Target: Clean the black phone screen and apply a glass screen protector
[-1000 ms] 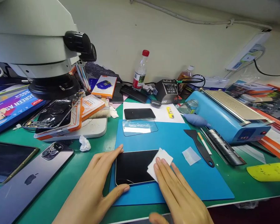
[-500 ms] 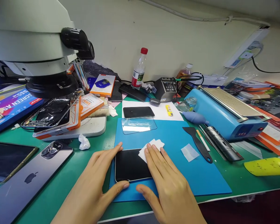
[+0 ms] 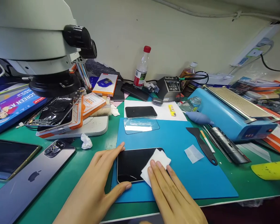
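Observation:
A black phone (image 3: 133, 165) lies screen up on a blue mat (image 3: 175, 140). My left hand (image 3: 95, 186) braces its left end, index finger on the far corner and thumb on the near corner. With flat fingers my right hand (image 3: 170, 193) presses a white wipe (image 3: 157, 163) onto the right part of the screen. Farther back on the mat rests a clear glass sheet (image 3: 141, 125), with another dark phone (image 3: 140, 111) on white paper behind it.
A microscope (image 3: 37, 46) hangs over the left, above opened phones (image 3: 58, 112). A phone lying face down (image 3: 30, 183) is near left. A black spatula (image 3: 202, 141), a small white pad (image 3: 193, 153) and a blue machine (image 3: 233, 115) are right. A bottle (image 3: 142, 67) stands at the wall.
My right hand has slid the white wipe back and forth over the screen: toward the far side, then back to the near right. My left hand has kept its hold.

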The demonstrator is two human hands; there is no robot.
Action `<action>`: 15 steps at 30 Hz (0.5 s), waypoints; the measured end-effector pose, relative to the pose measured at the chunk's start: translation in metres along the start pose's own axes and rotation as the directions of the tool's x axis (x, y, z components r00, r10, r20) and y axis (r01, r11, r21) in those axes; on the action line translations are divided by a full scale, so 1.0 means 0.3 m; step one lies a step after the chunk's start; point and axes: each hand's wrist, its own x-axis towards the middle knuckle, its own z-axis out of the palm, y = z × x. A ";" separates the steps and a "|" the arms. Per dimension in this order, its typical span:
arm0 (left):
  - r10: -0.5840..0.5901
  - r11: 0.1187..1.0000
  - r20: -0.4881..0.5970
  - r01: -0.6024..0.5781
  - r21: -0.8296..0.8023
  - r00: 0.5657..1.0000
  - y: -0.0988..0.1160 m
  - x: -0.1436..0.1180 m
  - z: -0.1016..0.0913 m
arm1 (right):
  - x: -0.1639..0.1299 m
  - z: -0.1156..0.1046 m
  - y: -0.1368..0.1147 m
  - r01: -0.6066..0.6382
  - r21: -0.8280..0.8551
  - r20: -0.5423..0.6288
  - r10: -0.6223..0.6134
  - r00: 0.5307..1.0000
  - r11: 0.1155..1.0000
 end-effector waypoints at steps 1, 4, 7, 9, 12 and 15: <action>0.001 1.000 0.009 -0.001 0.000 1.000 -0.003 0.000 0.000 | 0.028 0.003 0.000 -0.036 0.019 -0.012 0.037 0.999 0.999; 0.008 1.000 0.033 -0.008 -0.002 0.999 -0.015 0.000 0.003 | 0.112 0.013 0.006 -0.105 0.059 -0.005 0.106 0.994 0.993; 0.010 1.000 0.034 -0.010 -0.007 0.999 -0.021 0.003 0.006 | 0.151 0.018 0.012 -0.127 0.074 0.010 0.127 0.992 0.989; -0.003 1.000 0.039 0.003 -0.011 0.999 -0.018 0.003 0.005 | 0.133 0.019 0.007 -0.112 0.051 0.002 0.112 0.994 0.992; -0.028 0.999 0.056 0.029 -0.019 0.998 -0.006 0.003 0.001 | 0.056 0.017 -0.005 -0.021 -0.014 -0.008 0.020 1.000 1.000; -0.017 0.999 0.043 0.018 -0.033 0.999 0.002 0.003 -0.002 | -0.014 0.012 -0.010 0.077 -0.058 0.016 -0.076 0.997 0.995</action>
